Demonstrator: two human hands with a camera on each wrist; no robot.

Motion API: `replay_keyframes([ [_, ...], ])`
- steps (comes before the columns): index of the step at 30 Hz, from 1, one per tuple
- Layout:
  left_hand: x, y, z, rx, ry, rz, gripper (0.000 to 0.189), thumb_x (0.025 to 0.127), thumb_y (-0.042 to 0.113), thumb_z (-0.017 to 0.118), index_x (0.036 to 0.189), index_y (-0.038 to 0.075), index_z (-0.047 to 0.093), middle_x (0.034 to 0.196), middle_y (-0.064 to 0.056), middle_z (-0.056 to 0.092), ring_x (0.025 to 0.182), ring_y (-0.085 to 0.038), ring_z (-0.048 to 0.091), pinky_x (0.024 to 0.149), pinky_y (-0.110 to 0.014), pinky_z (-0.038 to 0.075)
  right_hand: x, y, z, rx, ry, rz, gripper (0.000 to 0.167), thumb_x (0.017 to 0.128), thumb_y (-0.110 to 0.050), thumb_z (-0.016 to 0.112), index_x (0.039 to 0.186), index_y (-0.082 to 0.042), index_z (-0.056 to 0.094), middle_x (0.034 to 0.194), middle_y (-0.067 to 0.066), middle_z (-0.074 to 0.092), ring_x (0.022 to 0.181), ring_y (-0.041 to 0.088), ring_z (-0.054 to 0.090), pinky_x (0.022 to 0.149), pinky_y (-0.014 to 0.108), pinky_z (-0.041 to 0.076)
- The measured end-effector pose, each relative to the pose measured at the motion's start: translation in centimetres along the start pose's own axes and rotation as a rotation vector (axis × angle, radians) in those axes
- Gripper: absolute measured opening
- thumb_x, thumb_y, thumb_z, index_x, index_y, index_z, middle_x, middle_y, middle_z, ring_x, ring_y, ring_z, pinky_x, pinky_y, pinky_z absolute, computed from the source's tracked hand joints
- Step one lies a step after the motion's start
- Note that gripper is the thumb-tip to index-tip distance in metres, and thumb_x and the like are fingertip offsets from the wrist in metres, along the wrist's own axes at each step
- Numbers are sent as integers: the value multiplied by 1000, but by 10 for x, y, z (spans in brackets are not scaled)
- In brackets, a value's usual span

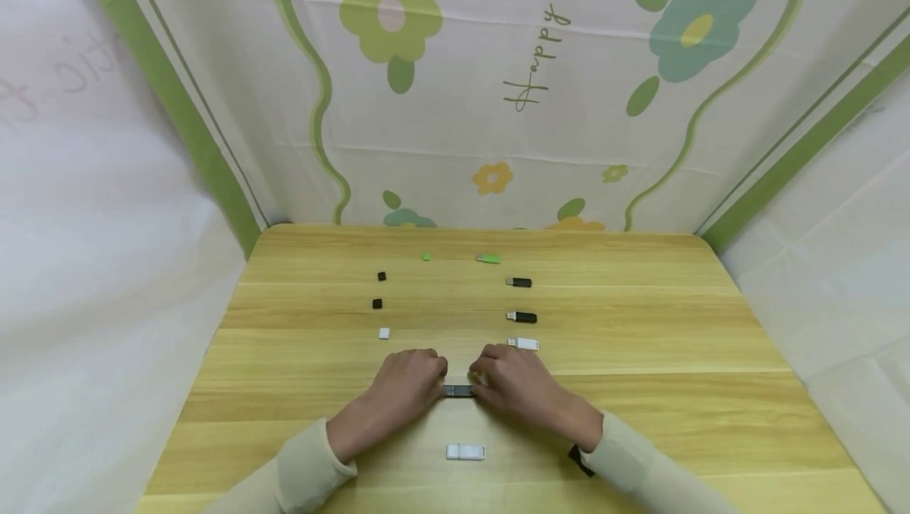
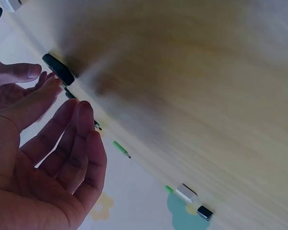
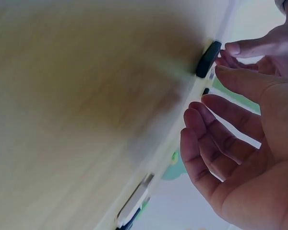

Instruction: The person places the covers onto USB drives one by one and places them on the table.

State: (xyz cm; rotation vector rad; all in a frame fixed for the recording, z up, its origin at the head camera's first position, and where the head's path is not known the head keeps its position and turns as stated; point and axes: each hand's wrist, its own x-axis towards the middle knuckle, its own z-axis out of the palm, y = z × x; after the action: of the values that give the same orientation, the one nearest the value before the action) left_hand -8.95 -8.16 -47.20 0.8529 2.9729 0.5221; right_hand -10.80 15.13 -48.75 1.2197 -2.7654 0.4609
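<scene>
A dark capped USB stick [image 1: 458, 391] lies flat on the wooden table [image 1: 640, 403], crosswise between two hands. The left hand [image 1: 410, 380] is at its left end, the right hand [image 1: 517, 382] at its right end, fingertips right at the stick. In the left wrist view, the left hand [image 2: 57, 167] has loosely bent fingers, with the thumb apart from them and close to the dark stick [image 2: 58, 69]. The right wrist view shows the right hand [image 3: 235, 129] likewise, its thumb near the stick [image 3: 209, 59]. A white capped USB stick [image 1: 465, 452] lies closer to the person.
Uncapped sticks line the right: white [image 1: 526, 344], black [image 1: 524, 317], another black [image 1: 520, 283] and green [image 1: 489, 259]. Loose caps lie left: white [image 1: 384, 333], black [image 1: 377, 304], another black [image 1: 381, 276] and green [image 1: 426, 257]. A flowered curtain [image 1: 455, 119] borders the table's far edge.
</scene>
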Motion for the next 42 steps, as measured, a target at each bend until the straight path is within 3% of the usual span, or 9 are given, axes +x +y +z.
replay_keyframes([
  [5, -3, -7, -4, 8, 41, -43, 11, 89, 18, 83, 91, 9, 78, 84, -3, 71, 75, -20, 69, 60, -34, 55, -2, 13, -8, -26, 42, 25, 21, 87, -21, 88, 103, -9, 81, 98, 2, 75, 87, 16, 70, 73, 31, 60],
  [16, -10, -30, -15, 4, 84, -123, 17, 89, 18, 86, 98, 7, 78, 94, -6, 72, 83, -26, 70, 70, -44, 59, -9, 40, -23, -98, 97, 80, 25, 82, -14, 92, 103, -5, 81, 100, 7, 76, 87, 19, 72, 70, 33, 61],
  [24, -12, -50, -24, 18, 145, -153, 24, 85, 12, 89, 104, 4, 78, 104, -12, 74, 96, -33, 71, 83, -50, 60, -15, 53, -25, -101, 65, 131, 31, 77, -14, 95, 102, -5, 80, 101, 7, 75, 88, 20, 72, 71, 33, 62],
  [33, -11, -71, -29, 0, 153, -193, 23, 86, 3, 84, 108, 1, 78, 107, -16, 75, 93, -34, 72, 76, -48, 61, -18, 63, -24, -88, 29, 183, 31, 75, -12, 96, 101, -6, 80, 98, 6, 74, 87, 19, 70, 72, 34, 62],
  [42, -9, -81, -28, 18, 149, -196, 27, 81, 2, 88, 106, -1, 77, 98, -15, 74, 79, -28, 69, 65, -41, 59, -19, 68, -20, -78, 4, 195, 27, 78, -10, 93, 102, -6, 80, 96, 5, 73, 84, 16, 68, 70, 31, 60],
])
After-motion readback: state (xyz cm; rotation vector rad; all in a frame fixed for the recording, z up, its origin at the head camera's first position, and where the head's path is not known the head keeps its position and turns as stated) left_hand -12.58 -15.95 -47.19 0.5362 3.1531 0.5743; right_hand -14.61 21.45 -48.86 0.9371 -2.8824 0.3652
